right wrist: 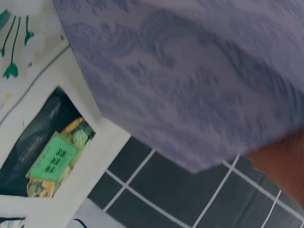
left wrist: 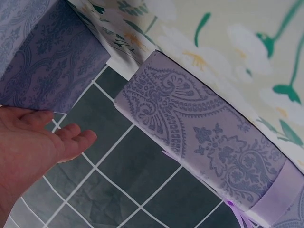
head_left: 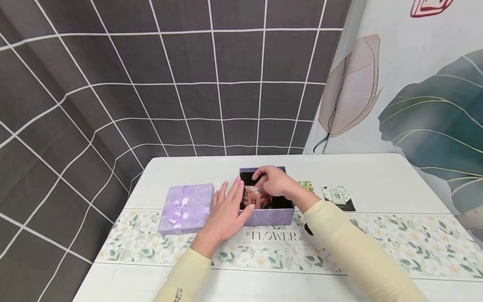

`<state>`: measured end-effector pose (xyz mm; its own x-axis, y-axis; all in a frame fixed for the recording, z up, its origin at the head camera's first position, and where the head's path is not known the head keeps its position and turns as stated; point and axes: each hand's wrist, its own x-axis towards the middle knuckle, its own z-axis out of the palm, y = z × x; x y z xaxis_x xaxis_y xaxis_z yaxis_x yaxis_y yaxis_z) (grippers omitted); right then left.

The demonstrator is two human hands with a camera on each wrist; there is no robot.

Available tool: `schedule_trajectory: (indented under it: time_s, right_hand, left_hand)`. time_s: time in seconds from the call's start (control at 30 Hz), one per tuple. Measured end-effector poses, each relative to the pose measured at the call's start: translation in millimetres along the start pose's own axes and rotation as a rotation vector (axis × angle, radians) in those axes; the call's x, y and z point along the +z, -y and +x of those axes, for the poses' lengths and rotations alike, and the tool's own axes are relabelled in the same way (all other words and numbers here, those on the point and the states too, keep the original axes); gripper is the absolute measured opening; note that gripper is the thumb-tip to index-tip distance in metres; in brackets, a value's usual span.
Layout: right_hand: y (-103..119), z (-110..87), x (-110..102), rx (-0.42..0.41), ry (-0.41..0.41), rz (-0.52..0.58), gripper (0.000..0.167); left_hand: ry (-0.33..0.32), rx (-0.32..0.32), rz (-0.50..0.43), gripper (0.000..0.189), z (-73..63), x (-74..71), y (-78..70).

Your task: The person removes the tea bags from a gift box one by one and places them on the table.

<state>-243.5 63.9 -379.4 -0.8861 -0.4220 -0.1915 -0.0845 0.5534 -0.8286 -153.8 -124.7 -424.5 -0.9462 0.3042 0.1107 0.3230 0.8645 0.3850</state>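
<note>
A purple patterned gift box (head_left: 271, 217) stands without its lid, its inside dark. Inside it is a clear packet with a pinkish-orange label (head_left: 254, 200) and reddish contents. My right hand (head_left: 274, 181) reaches over the box with curled fingers, the fingertips pinching at the packet's top. My left hand (head_left: 226, 214) rests along the box's left side with fingers straight; the left wrist view shows its fingers (left wrist: 71, 137) by the patterned wall. To the left lies the purple lid (head_left: 185, 209) with a ribbon bow. In the right wrist view the box wall hides the right fingers.
Right of the box lie a green-and-yellow labelled packet (right wrist: 54, 156), partly behind my right arm in the head view, and a black-and-white packet (head_left: 337, 198). A floral strip marked FLOWER (head_left: 273, 235) crosses the white table. Behind hangs a dark gridded curtain (head_left: 188, 100).
</note>
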Motion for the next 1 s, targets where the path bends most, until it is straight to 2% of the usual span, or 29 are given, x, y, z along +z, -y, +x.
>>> schedule_trajectory:
  time_s: [0.17,0.27,0.53,0.7,0.83,1.0]
  right_hand:
    - [-2,-5.0,-23,0.008,-0.012,0.267,0.033]
    - [-7,-10.1,-43,0.011,-0.025,0.380,0.037]
    - [-28,-35.1,-107,0.029,-0.072,0.468,0.040]
    - [-60,-50.0,-149,0.081,-0.144,0.390,0.041]
    - [-93,-61.3,-178,0.180,-0.208,0.210,0.049]
    - [-132,-76.7,-201,0.299,-0.229,0.005,0.050]
  left_hand:
    - [-0.005,-0.004,-0.007,0.076,0.5,-0.1,0.7]
    - [-0.007,-0.007,-0.007,0.076,0.1,-0.6,1.5]
    - [-0.012,-0.013,-0.004,0.077,0.0,-1.8,3.4]
    - [-0.019,-0.015,-0.013,0.076,-1.1,-2.4,4.6]
    - [-0.028,-0.013,-0.010,0.076,-0.6,-4.5,5.5]
    - [-0.029,-0.011,-0.014,0.076,-0.3,-7.3,5.2]
